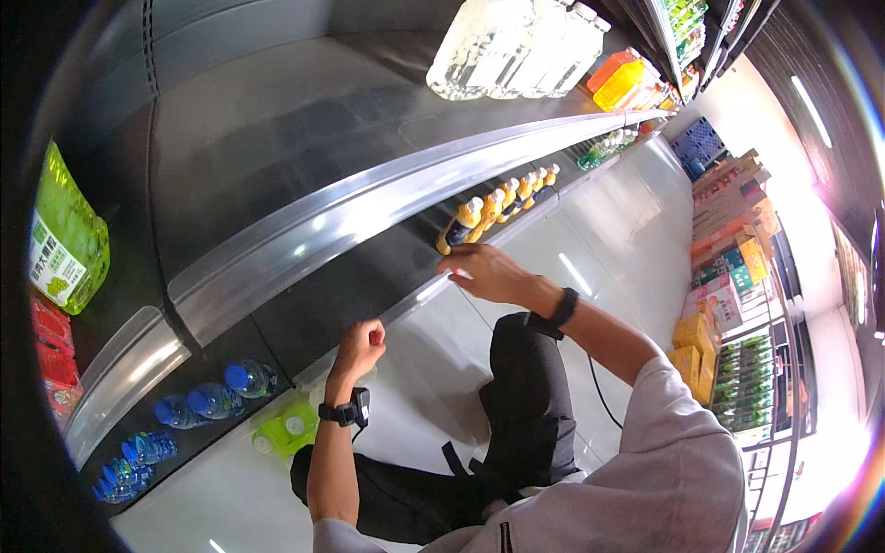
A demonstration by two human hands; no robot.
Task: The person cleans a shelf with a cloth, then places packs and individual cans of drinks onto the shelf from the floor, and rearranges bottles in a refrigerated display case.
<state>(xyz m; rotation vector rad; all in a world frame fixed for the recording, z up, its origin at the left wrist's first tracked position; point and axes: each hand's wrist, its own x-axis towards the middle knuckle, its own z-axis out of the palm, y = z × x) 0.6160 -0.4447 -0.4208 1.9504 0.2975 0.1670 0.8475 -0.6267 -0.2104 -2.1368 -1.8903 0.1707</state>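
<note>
My right hand [480, 273] hovers at the lower shelf's front edge, thumb and fingers slightly apart and nothing seen between them. Just beyond its fingertips stands the nearest of several orange drink bottles [462, 225] with white caps and dark labels, in a row; whether I touch it is unclear. My left hand [359, 349] is curled in a loose fist before the black lower shelf [346, 294], with nothing visible in it. On the floor beside my left wrist, partly hidden by the forearm and knee, are yellow-green bottles [283, 430] with pale caps.
Blue-capped water bottles [216, 401] stand on the lower shelf at left. Above runs a shelf with a shiny price rail [359, 214], holding large clear bottles [515, 52] and a green grape drink bottle [66, 242]. Stacked cartons [726, 304] line the aisle's right side.
</note>
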